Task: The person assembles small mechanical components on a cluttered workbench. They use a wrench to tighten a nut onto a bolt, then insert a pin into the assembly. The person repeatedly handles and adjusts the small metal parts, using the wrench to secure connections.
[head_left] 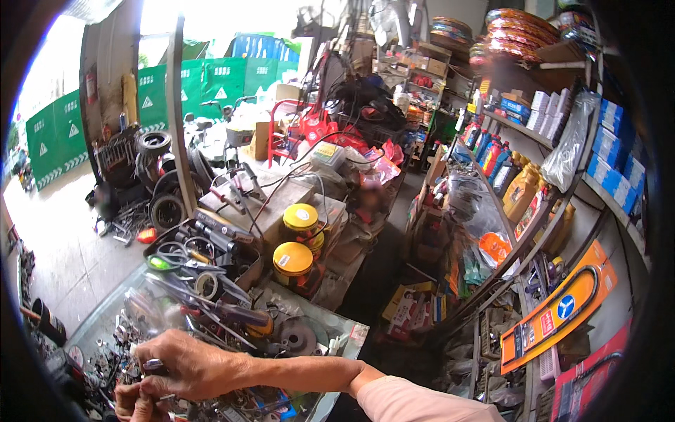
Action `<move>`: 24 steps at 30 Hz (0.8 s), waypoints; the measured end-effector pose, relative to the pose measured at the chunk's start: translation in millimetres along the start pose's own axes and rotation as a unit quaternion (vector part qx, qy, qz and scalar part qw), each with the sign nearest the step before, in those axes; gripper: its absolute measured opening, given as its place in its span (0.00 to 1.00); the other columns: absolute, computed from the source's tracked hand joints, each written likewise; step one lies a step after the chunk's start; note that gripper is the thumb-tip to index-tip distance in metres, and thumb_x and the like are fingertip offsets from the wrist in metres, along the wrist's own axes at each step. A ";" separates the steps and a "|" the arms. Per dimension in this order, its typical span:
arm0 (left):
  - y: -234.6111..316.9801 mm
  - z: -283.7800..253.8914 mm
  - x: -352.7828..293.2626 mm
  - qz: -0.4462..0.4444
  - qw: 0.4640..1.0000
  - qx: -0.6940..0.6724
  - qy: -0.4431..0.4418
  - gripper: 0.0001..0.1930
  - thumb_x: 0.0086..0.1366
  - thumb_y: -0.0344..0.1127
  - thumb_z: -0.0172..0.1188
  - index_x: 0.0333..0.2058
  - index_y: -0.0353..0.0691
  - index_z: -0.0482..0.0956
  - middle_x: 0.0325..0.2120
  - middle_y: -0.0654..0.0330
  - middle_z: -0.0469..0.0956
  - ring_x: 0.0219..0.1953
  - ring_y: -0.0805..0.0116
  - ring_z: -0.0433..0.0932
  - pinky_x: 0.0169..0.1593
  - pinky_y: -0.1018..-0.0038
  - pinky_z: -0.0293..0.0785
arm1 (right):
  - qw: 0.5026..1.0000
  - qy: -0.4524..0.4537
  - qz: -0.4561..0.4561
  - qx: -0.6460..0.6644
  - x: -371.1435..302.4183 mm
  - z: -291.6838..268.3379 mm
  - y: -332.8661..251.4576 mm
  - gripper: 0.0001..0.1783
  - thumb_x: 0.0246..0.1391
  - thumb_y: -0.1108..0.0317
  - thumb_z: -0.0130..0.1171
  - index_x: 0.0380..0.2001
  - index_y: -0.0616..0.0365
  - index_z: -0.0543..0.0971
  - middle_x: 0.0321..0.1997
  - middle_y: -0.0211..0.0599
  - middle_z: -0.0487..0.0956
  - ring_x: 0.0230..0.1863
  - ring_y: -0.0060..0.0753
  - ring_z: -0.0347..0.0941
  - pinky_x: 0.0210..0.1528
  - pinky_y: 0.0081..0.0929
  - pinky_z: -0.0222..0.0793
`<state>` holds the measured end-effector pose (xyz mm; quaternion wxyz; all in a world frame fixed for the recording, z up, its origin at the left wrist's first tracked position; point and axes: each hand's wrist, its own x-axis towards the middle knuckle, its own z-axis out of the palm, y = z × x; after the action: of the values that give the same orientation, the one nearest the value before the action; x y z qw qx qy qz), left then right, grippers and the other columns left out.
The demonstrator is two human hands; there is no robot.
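Note:
My right hand (184, 367) reaches in from the lower right, its forearm crossing the front of the glass-topped bench (358, 334). Its fingers are curled round a small silver metal piece (152, 364), whose kind I cannot make out. Just below, my left hand (135, 405) is partly cut off by the shadowed rim, its fingers pinched together close to the right fingertips. What the left hand holds is hidden. Small loose hardware (105, 352) lies spread on the bench around both hands. Beyond them are pliers-like tools, cables and a grey disc (298, 336).
Two yellow-lidded jars (292, 259) stand beyond the bench, next to a box of tools and pumps (221, 235). Tyres (167, 209) lie on the floor at left. Shelves with bottles (492, 158) and an orange packaged lock-like item (559, 309) line the right side.

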<state>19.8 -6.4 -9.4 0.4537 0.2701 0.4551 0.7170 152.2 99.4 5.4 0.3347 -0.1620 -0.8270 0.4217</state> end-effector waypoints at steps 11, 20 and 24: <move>-0.2 -9.5 15.3 -0.034 0.997 0.038 -0.066 0.04 0.57 0.21 0.58 0.33 0.32 0.77 0.26 0.55 0.80 0.25 0.71 0.80 0.22 0.84 0.70 | 0.985 0.031 0.170 0.025 -5.2 -7.6 -14.0 0.11 0.54 0.65 0.61 0.26 0.64 0.78 0.21 0.25 0.74 0.26 0.10 0.66 0.24 0.14 0.60; -5.8 -19.9 18.8 0.040 0.997 0.035 -0.053 0.03 0.59 0.24 0.59 0.33 0.34 0.77 0.25 0.52 0.81 0.24 0.69 0.81 0.18 0.84 0.69 | 0.988 0.034 0.147 0.040 -0.1 1.0 -14.6 0.17 0.47 0.66 0.68 0.35 0.67 0.77 0.27 0.30 0.79 0.30 0.13 0.72 0.31 0.13 0.68; -1.9 -21.0 18.8 -0.009 0.998 0.007 -0.065 0.05 0.59 0.25 0.60 0.35 0.33 0.77 0.28 0.55 0.81 0.28 0.71 0.82 0.22 0.84 0.70 | 0.981 0.040 0.168 0.082 -1.4 -1.2 -5.1 0.15 0.48 0.67 0.68 0.34 0.67 0.77 0.27 0.30 0.78 0.28 0.12 0.71 0.30 0.13 0.66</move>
<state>-4.6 2.2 -20.8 0.4866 0.3154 0.4319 0.6908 154.0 96.4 9.5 0.3039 -0.2875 -0.7362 0.5319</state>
